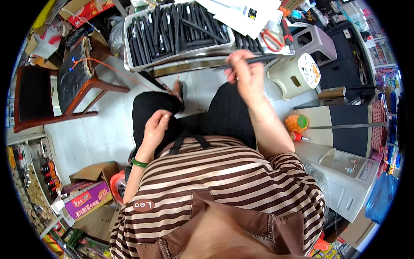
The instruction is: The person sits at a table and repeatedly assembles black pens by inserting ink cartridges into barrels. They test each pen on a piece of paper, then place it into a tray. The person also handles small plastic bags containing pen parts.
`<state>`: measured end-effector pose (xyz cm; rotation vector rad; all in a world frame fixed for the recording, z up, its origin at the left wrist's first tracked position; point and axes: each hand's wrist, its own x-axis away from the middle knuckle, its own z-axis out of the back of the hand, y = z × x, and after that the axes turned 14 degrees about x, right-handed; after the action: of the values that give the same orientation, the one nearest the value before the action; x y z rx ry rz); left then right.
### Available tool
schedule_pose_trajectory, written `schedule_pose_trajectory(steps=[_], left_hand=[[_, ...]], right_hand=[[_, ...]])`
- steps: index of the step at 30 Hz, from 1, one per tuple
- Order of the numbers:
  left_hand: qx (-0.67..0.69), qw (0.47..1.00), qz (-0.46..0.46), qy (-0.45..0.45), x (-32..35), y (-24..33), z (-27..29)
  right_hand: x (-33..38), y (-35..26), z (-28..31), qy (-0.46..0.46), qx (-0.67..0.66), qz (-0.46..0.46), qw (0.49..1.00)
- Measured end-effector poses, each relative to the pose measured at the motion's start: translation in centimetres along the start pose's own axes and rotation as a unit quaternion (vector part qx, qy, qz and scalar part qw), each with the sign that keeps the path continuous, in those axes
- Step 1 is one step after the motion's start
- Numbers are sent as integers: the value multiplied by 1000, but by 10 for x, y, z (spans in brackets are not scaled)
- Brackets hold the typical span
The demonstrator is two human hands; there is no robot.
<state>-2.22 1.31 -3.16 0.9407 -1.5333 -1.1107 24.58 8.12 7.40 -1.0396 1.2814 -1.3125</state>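
Note:
My right hand [246, 74] is raised at the table's near edge, its fingers closed round a slim black pen-shaped stick [264, 59] that points to the right. Just beyond it, a white tray [126, 54] holds many similar black sticks [166, 34], most lying side by side and a few crosswise. More of them lie in a smaller group to the tray's right. My left hand [156, 129] rests by my left thigh with its fingers curled together; nothing shows in them. A green bangle circles that wrist.
Papers [246, 17] and red-handled scissors [272, 41] lie right of the tray. A cream stool [295, 75] and a pinkish stool [319, 45] stand at the right. On the left are a wooden chair [36, 97], an orange cord [108, 67] and a purple carton [88, 200].

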Motion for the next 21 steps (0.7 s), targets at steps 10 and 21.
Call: schedule_pose_trajectory(steps=[10, 21], left_hand=[[-244, 948, -128, 158, -18, -44, 39], [-208, 954, -109, 187, -23, -45, 45]], right_hand=[[-161, -8, 23, 63, 274, 139, 949], [-216, 28, 1, 93, 438, 126, 885]])
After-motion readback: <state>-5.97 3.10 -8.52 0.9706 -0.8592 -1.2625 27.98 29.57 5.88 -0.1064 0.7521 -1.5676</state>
